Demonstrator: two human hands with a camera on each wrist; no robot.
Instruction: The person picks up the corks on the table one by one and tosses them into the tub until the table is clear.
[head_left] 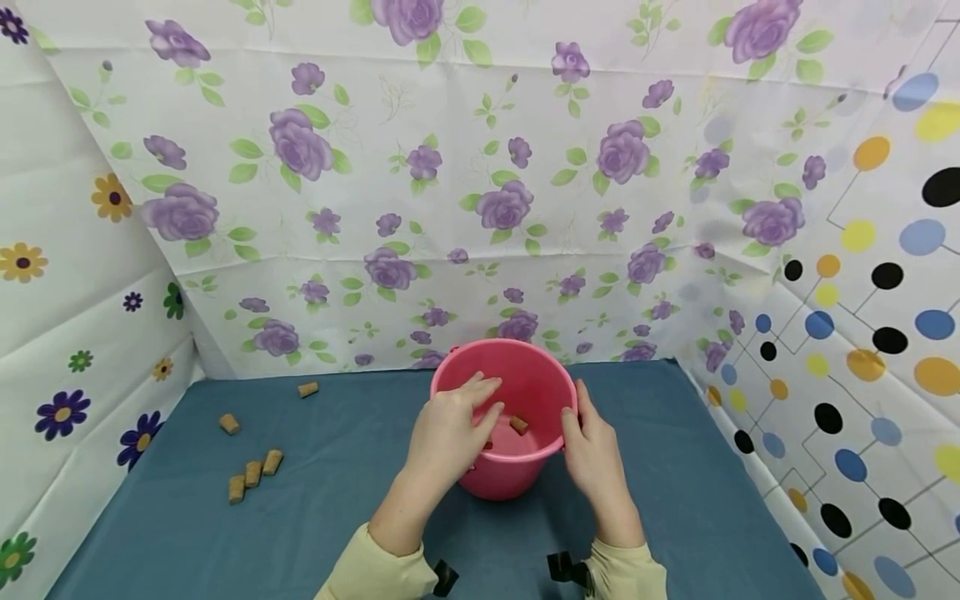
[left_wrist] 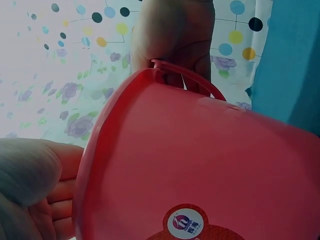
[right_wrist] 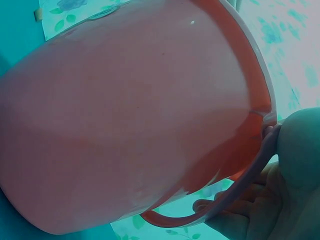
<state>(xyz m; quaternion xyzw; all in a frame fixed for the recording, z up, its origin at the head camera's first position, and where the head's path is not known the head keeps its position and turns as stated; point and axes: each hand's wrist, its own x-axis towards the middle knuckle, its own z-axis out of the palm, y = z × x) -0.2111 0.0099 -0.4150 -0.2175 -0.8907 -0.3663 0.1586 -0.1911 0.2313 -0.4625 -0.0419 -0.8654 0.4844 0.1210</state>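
A pink plastic bucket [head_left: 498, 479] stands upright on the table, tilted a little in the wrist views. My right hand [head_left: 596, 454] grips its right rim, thumb over the edge and fingers outside by the bucket's handle [right_wrist: 250, 172]. Over the near left part of the opening reaches my left hand [head_left: 446, 429], its fingers loosely extended and holding nothing. Inside, a cork [head_left: 518, 425] lies on the bottom; the hand hides part of the interior. A round logo sticker [left_wrist: 185, 223] shows on the bucket's outside.
Several corks lie at the left of the blue cloth [head_left: 337, 500]: three close together, including the front cork [head_left: 237, 489], one cork [head_left: 228, 423] behind them and another cork [head_left: 308, 389] near the back edge. A flowered curtain [head_left: 450, 208] hangs behind, with patterned sheets on both sides.
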